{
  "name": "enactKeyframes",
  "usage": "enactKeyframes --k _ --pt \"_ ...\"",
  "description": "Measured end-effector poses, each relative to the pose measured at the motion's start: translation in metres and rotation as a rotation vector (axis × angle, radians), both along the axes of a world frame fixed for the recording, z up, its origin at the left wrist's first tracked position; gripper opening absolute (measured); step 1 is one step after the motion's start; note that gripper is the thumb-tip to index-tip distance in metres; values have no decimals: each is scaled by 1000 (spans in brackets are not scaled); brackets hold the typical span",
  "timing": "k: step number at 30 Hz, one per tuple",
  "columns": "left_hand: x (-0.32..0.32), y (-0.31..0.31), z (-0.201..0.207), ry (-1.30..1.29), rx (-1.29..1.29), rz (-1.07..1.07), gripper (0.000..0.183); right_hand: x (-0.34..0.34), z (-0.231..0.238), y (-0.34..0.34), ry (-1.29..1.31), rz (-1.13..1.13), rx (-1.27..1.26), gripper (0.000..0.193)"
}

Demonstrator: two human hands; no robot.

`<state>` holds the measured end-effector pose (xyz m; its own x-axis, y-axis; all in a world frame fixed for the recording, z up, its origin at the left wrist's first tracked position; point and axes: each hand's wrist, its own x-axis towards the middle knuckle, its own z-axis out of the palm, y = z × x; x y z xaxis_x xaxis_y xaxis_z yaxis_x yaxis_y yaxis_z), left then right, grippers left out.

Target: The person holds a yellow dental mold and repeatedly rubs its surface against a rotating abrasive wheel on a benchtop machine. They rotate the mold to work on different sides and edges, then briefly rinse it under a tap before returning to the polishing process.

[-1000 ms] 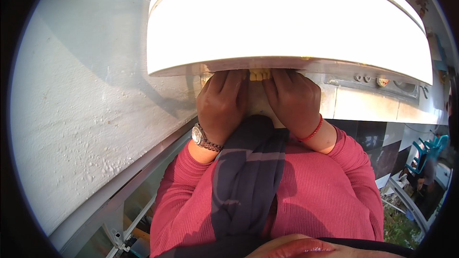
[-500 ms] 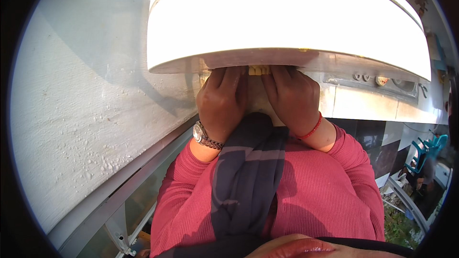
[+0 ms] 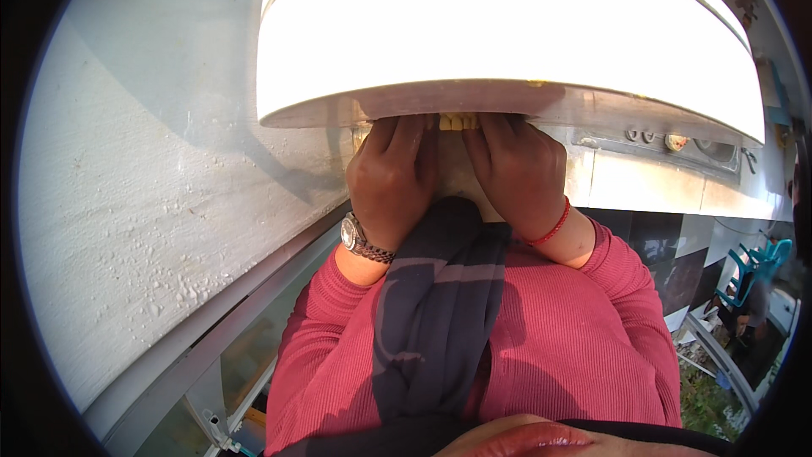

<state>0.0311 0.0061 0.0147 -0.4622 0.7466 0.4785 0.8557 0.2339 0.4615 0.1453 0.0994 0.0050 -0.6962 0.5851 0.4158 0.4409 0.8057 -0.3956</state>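
My left hand (image 3: 390, 169), with a watch on its wrist, is closed, its fingers curled. Facing it, my right hand (image 3: 518, 169), with a red bracelet, is closed in the same way. The fingertips of both are hidden beneath the lower edge of a large white box-like cabinet (image 3: 507, 34), strongly overexposed. A short row of yellow lumpy pieces (image 3: 458, 122) shows between the two hands, just under that edge. I cannot make out what the pieces are, or whether the fingers grip them.
On the left is a pale wall (image 3: 152, 178) with water drops, above a metal window frame (image 3: 194, 364). A light tiled counter (image 3: 647, 182) runs to the right, with a grey metal fixture (image 3: 605, 144) set in it. Farther right stands a blue-green plastic chair (image 3: 744, 275).
The white cabinet's lower edge sits very slightly higher in view. Both hands stay in nearly the same place with their fingers curled.
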Motion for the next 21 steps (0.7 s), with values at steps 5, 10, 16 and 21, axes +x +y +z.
enactKeyframes --k 5,10,16,21 --pt "0 0 1 -26 -4 -4 21 1 -1 0 13 8 -14 25" --pt "0 -1 0 -30 -26 -1 22 0 -1 0 12 1 -20 24" --pt "-1 -1 -1 -38 -16 -7 22 1 0 1 6 9 -11 24" --pt "-2 1 -1 -21 2 -12 21 1 0 1 20 15 -21 23"
